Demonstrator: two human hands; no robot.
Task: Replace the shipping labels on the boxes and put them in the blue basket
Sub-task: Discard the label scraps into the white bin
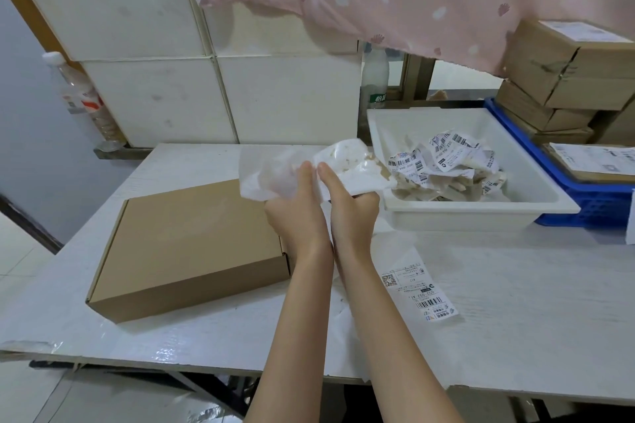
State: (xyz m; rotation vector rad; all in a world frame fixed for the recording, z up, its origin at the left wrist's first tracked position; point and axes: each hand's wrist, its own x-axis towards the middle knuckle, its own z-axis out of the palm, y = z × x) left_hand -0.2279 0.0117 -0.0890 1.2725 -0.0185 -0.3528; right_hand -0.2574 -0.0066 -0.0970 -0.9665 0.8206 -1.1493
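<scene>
While my left hand and right hand both clutched the crumpled white peeled-off label sheet, w/ brown cardboard fibres stuck to its adhesive side, I held it up over the white table, just beside the white plastic scrap tray — prob. so the wad could drop in w/ the other torn barcode labels already piled there. Fingers of both hands were curled round the paper, thumbs pressed on top. The flat brown cardboard mailer box lay closed on the table at my left, its top bare, apparently waiting for a replacement. A fresh printed shipping label lay face up near my right forearm, within reach for that step. The blue plastic basket stood behind the tray at far right, labelled boxes inside.
</scene>
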